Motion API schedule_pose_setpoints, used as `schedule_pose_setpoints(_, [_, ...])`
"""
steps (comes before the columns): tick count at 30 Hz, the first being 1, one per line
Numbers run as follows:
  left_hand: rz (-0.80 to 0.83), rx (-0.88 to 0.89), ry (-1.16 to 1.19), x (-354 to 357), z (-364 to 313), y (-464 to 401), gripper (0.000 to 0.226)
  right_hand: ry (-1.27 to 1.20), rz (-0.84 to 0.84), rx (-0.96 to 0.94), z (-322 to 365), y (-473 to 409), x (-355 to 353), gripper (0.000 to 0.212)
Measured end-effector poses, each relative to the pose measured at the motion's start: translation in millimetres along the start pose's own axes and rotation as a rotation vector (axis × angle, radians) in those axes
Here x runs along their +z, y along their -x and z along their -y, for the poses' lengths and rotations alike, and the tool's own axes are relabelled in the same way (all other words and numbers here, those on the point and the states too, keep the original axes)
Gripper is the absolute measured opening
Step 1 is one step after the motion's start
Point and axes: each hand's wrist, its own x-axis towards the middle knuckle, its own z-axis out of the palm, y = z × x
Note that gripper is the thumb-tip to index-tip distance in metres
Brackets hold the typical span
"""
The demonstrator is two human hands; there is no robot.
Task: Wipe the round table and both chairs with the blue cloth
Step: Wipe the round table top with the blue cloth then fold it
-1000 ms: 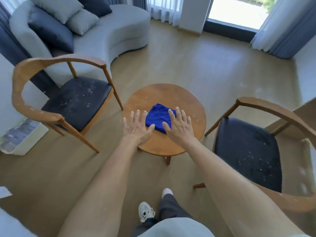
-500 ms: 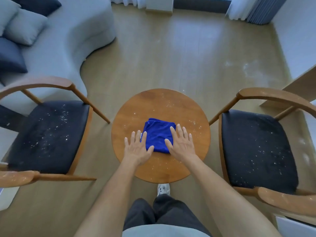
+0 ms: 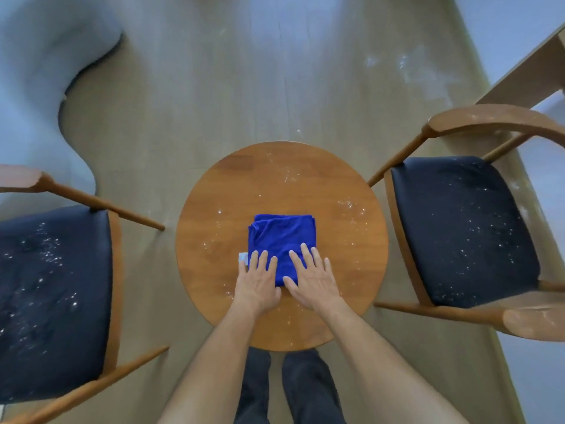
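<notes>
Two chairs flank the frame, left chair (image 3: 55,289) and right chair (image 3: 464,231), seats speckled white. Round table (image 3: 214,209) at centre, also speckled. Blue cloth (image 3: 282,237) lies folded mid-table. Left hand (image 3: 258,284) and right hand (image 3: 315,281) press flat on its lower edge, fingers straight, grasping nothing.

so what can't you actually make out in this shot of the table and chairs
- Head view: the near part of the blue cloth is covered by the left hand and right hand.
- The left chair is cut off by the left edge, the right chair by the right edge.
- The round table hides its own legs.
- The sofa is blurred.
</notes>
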Motion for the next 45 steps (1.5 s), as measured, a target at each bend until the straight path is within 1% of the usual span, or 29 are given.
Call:
schedule_pose_setpoints(4, [-0.027, 0.069, -0.034, 14, 6, -20, 0.061, 0.091, 0.023, 0.004, -4, -22, 18, 0.065])
schedule_pose_setpoints(8, [-0.023, 0.106, -0.114, 35, 9, -38, 0.05, 0.2, 0.016, -0.019, -14, -41, 39, 0.05])
schedule_pose_setpoints(10, [-0.045, 0.12, -0.152, 44, 10, -46, 0.044, 0.246, -0.064, -0.032, -17, -46, 51, 0.045])
schedule_pose_setpoints(12, [-0.078, 0.128, -0.162, 52, 10, -52, 0.04, 0.258, -0.151, -0.052, -20, -51, 60, 0.047])
schedule_pose_setpoints(15, [-0.105, 0.114, -0.167, 64, 8, -58, 0.041, 0.253, -0.274, -0.105, -27, -55, 72, 0.048])
schedule_pose_setpoints(16, [-0.095, 0.106, -0.174, 67, 7, -58, 0.041, 0.256, -0.299, -0.127, -28, -54, 74, 0.048])
schedule_pose_setpoints(18, [-0.127, 0.089, -0.177, 70, 5, -60, 0.038, 0.283, -0.347, -0.165, -31, -55, 79, 0.046])
schedule_pose_setpoints(20, [-0.112, 0.105, -0.191, 66, 5, -63, 0.036, 0.303, -0.38, -0.212, -34, -56, 80, 0.036])
schedule_pose_setpoints(23, [-0.167, 0.183, -0.134, 62, 8, -68, 0.035, 0.326, -0.393, -0.271, -35, -59, 68, 0.021])
schedule_pose_setpoints(26, [-0.087, 0.227, -0.075, 16, 15, -65, 0.027, 0.251, -0.45, -0.329, -35, -63, 39, 0.006])
schedule_pose_setpoints(27, [-0.138, 0.213, -0.08, 2, 20, -72, 0.024, 0.211, -0.488, -0.353, -35, -67, 27, 0.006])
schedule_pose_setpoints(29, [-0.229, 0.143, -0.036, -21, 33, -91, 0.025, 0.172, -0.588, -0.344, -36, -84, 4, 0.014])
schedule_pose_setpoints(31, [-0.406, 0.094, -0.07, -42, 43, -110, 0.025, 0.205, -0.652, -0.275, -38, -106, -16, 0.014])
schedule_pose_setpoints(34, [-0.5, 0.029, -0.052, -44, 54, -137, 0.036, 0.222, -0.685, -0.182, -39, -135, -30, 0.027])
schedule_pose_setpoints(36, [-0.481, 0.038, -0.032, -35, 57, -144, 0.041, 0.228, -0.665, -0.215, -40, -143, -26, 0.031])
schedule_pose_setpoints(39, [-0.451, 0.049, -0.028, -16, 58, -138, 0.039, 0.209, -0.566, -0.308, -42, -144, -12, 0.042])
schedule_pose_setpoints(43, [-0.443, 0.0, 0.041, 7, 68, -130, 0.036, 0.175, -0.265, -0.355, -41, -145, 4, 0.074])
schedule_pose_setpoints(45, [-0.454, -0.028, 0.068, 15, 76, -127, 0.034, 0.218, -0.2, -0.351, -36, -150, 12, 0.089])
